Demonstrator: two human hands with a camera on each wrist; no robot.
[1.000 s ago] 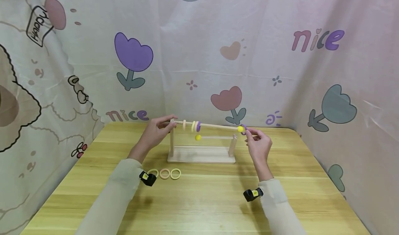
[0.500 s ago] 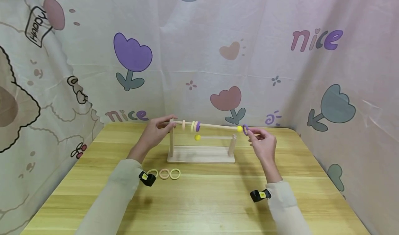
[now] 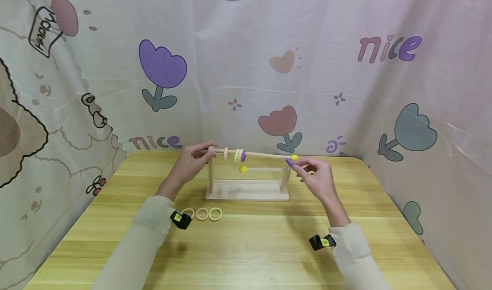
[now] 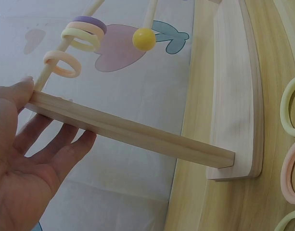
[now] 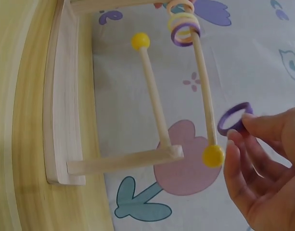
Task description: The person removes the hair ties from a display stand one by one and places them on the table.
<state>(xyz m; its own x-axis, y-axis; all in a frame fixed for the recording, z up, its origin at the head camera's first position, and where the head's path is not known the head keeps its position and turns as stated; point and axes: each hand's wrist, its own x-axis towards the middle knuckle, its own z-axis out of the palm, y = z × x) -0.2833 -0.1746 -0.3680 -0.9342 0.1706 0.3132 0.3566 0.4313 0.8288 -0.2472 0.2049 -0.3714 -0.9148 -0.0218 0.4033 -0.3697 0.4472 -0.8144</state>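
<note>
Purple ring (image 5: 229, 112), pinched, beside rod (image 5: 203, 83) (right wrist view)

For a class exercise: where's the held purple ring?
Right wrist view, right side: the right hand pinches the purple ring beside the upper rod.

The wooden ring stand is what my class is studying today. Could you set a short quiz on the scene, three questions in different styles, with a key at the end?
1. Multiple choice. What colour is the ring that the right hand pinches?
A) Yellow
B) Purple
C) Peach

2. True or false. No ring hangs on the lower rod of the stand.

3. Count. In the head view, how many loose rings lie on the table in front of the stand?

Key
1. B
2. True: it is bare between its yellow bead and its post.
3. Three
</note>
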